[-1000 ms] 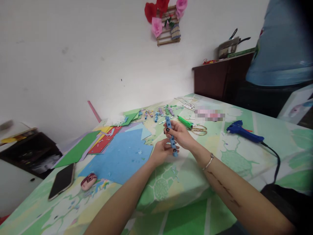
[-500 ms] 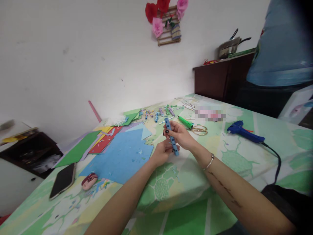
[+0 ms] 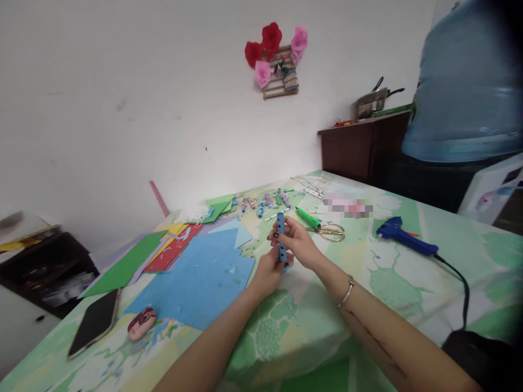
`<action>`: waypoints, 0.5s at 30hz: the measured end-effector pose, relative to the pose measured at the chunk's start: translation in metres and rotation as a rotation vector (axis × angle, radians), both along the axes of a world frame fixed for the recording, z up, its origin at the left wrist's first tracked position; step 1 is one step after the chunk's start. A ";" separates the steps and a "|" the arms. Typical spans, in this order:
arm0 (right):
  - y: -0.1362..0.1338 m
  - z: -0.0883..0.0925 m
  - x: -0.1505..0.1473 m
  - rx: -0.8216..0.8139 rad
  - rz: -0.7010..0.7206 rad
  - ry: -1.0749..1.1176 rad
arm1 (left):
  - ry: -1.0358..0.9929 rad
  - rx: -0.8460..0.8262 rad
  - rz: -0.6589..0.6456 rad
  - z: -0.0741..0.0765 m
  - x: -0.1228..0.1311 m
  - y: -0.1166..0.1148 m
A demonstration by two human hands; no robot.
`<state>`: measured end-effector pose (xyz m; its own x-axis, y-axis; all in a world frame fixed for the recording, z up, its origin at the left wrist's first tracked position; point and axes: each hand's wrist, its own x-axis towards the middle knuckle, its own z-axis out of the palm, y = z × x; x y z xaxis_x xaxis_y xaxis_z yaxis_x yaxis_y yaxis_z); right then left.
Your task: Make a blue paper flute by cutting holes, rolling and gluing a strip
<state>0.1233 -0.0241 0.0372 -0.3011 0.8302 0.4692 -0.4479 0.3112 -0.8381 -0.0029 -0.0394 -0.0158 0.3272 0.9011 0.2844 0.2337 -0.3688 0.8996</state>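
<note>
Both my hands hold a narrow blue folded paper strip (image 3: 280, 225) upright above the table's middle. My right hand (image 3: 298, 243) pinches its upper half with fingers closed round it. My left hand (image 3: 268, 272) grips its lower end from below. The strip stands almost vertical. A large blue paper sheet (image 3: 204, 277) lies just left of my hands. Green, red and yellow sheets (image 3: 157, 250) fan out behind it.
A phone (image 3: 95, 322) and a small pink object (image 3: 141, 323) lie at the near left. Gold scissors (image 3: 332, 233) and a green pen (image 3: 308, 218) sit behind my hands. A blue glue gun (image 3: 402, 240) with a black cord lies right. Small rolled paper pieces (image 3: 265, 200) are scattered at the far edge.
The strip has turned from a slant to nearly upright, and my left hand has closed on its lower end. The view has tilted down slightly.
</note>
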 end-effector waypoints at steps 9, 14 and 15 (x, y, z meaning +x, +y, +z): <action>0.017 0.000 0.022 -0.183 -0.196 -0.031 | 0.156 0.040 0.210 0.024 -0.032 0.015; 0.030 -0.014 0.032 -0.335 -0.215 -0.209 | 0.115 -0.047 0.232 0.023 -0.054 0.024; 0.033 -0.017 0.034 -0.341 -0.212 -0.249 | 0.125 -0.052 0.227 0.021 -0.057 0.026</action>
